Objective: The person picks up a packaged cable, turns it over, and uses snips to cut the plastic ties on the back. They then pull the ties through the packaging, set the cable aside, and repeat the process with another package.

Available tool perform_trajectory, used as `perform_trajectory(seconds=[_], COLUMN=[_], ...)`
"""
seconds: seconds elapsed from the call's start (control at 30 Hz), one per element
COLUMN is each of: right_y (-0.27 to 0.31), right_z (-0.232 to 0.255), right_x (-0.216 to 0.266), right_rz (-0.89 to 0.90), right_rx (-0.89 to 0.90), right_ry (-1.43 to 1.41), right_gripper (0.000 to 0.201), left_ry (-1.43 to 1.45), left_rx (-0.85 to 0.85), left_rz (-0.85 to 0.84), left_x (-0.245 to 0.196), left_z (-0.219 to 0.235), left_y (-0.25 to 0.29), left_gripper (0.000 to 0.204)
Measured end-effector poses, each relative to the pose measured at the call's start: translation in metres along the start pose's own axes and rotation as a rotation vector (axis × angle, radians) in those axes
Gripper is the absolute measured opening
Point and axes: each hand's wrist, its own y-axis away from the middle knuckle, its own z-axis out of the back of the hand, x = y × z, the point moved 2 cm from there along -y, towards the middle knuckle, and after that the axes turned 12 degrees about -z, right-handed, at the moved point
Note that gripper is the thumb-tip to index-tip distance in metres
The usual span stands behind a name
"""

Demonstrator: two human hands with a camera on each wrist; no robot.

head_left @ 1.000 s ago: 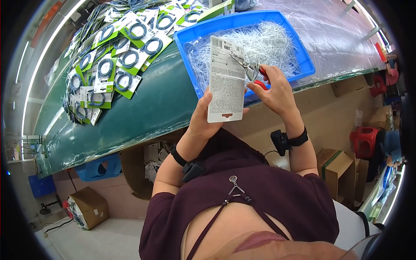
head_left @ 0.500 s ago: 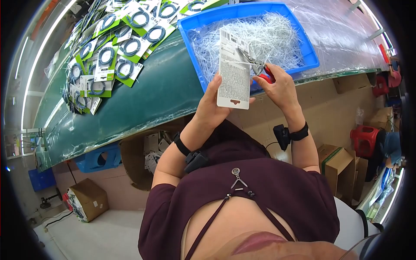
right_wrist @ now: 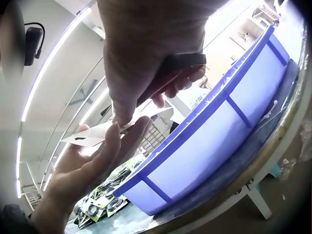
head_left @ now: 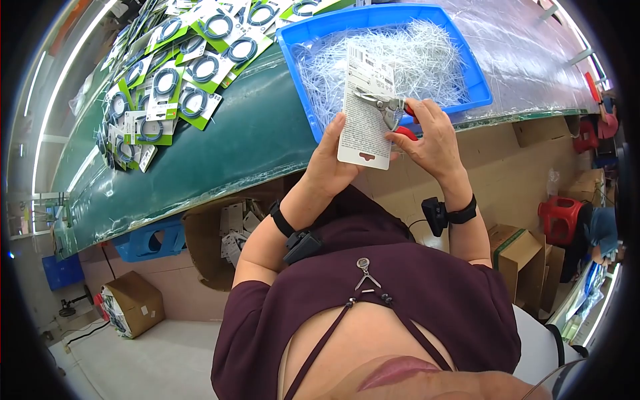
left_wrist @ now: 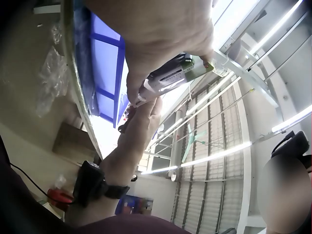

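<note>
A printed white card point(head_left: 363, 133) is gripped by my left hand point(head_left: 329, 157) at its lower left edge, its text side facing up and its slotted end toward me. My right hand point(head_left: 433, 137) grips red-handled pliers or cutters point(head_left: 388, 107), whose metal jaws lie over the middle of the card. In the left wrist view the card point(left_wrist: 170, 78) shows green and white, with a dark item on it. The right wrist view shows the left hand point(right_wrist: 92, 170) under the card point(right_wrist: 87, 136), and the right hand point(right_wrist: 146, 58) around the red handles point(right_wrist: 163, 80).
A blue tray point(head_left: 483, 100) of thin white plastic strips point(head_left: 427, 60) stands behind the hands. Many carded cable coils point(head_left: 163, 87) are heaped at the left on the green table point(head_left: 220, 143). Cardboard boxes point(head_left: 137, 303) and a red stool point(head_left: 560, 217) are on the floor.
The card and both hands have shifted up and to the right in the head view. The tool's jaws now lie more level across the card, and a thin white strip seen there earlier no longer shows.
</note>
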Motion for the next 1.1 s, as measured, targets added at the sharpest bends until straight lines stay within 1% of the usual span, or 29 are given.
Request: perform_trajectory(seconds=[0.17,0.27,0.3,0.4,0.43,0.5,0.53,0.63,0.67,0.77,0.83,0.93,0.97,1.03,1.07,1.1], right_y=[0.004,0.011,0.014,0.021,0.023,0.025,0.022,0.011,0.01,0.001,0.003,0.006,0.004,0.001,0.002,0.004], right_z=[-0.003,-0.006,-0.009,-0.012,-0.013,-0.013,-0.011,-0.005,-0.005,-0.009,-0.009,-0.01,-0.006,0.001,0.002,0.008], right_x=[0.0,-0.001,-0.004,-0.012,-0.017,-0.025,-0.02,0.009,0.013,0.019,0.015,0.007,0.004,0.008,0.008,0.011], right_rz=[-0.081,-0.126,-0.129,-0.13,-0.238,-0.454,-0.452,-0.423,-0.432,-0.504,-0.511,-0.529,-0.417,-0.186,-0.182,-0.174], right_rx=[0.034,0.06,0.048,0.02,0.124,0.332,0.325,0.181,0.165,0.183,0.209,0.296,0.167,-0.092,-0.09,-0.088], right_ry=[-0.107,-0.167,-0.203,-0.276,-0.434,-0.746,-0.743,-1.185,-1.182,-1.403,-1.41,-1.414,-1.061,-0.359,-0.36,-0.296], right_gripper=[0.06,0.059,0.057,0.053,0.051,0.046,0.046,0.045,0.045,0.049,0.05,0.053,0.056,0.061,0.061,0.062], left_ry=[0.036,-0.19,-0.19,-0.267,-0.269,-0.802,-1.064,-1.074,-1.08,-1.104,-1.12,-0.342,-0.344,-0.52,-0.605,-0.605], left_rx=[-0.064,0.003,0.007,0.024,0.027,-0.005,-0.021,-0.006,-0.004,-0.017,-0.03,-0.063,-0.071,-0.043,-0.024,-0.023], left_rz=[0.016,0.008,0.006,-0.03,-0.036,-0.242,-0.343,-0.383,-0.402,-0.484,-0.519,0.052,0.038,-0.217,-0.342,-0.347], left_x=[0.005,0.004,0.002,-0.009,-0.01,-0.017,-0.018,-0.013,-0.011,-0.014,-0.022,-0.021,-0.021,-0.017,-0.017,-0.019], left_z=[0.01,0.021,0.02,0.017,0.016,0.014,0.012,-0.001,-0.007,-0.02,-0.015,0.017,0.017,0.012,0.01,0.01], left_y=[0.0,-0.005,-0.007,-0.012,-0.012,-0.016,-0.017,-0.016,-0.014,-0.008,-0.007,-0.005,-0.004,-0.003,-0.002,-0.003], left_gripper=[0.064,0.076,0.076,0.092,0.092,0.097,0.1,0.095,0.093,0.085,0.083,0.06,0.06,0.05,0.045,0.045])
